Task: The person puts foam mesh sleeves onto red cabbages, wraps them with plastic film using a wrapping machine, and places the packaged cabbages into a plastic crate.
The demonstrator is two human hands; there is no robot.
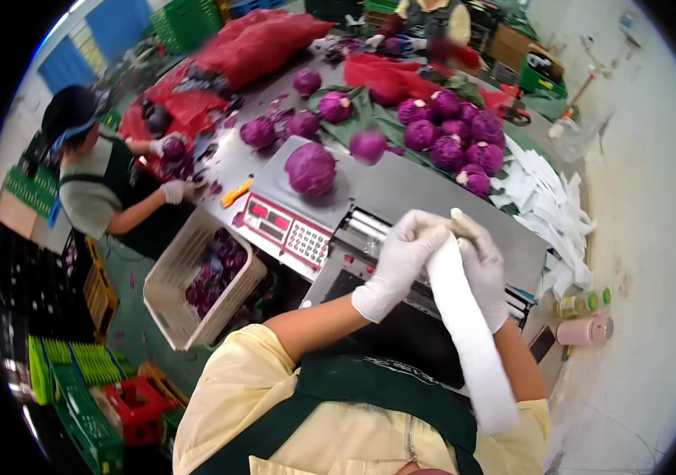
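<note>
My left hand (pixel 399 261), in a white glove, pinches the upper end of a long white strip (pixel 464 332). My right hand (pixel 482 265), gloved too, is closed at the same end, its fingertips close to the left ones. The strip hangs down between my forearms, over my apron. Beneath my hands lies a wrapping machine with rollers (pixel 367 224). To the left, a purple cabbage (pixel 310 169) rests on the plate of a scale (pixel 286 229) with a lit red display.
Several purple cabbages (pixel 450 131) are piled on green cloth at the back right, beside loose white strips (pixel 547 207). A crate (pixel 165 305) of purple leaves stands at the left. A co-worker (pixel 104 170) handles a cabbage; another stands at the far end. Bottles (pixel 579 305) stand right.
</note>
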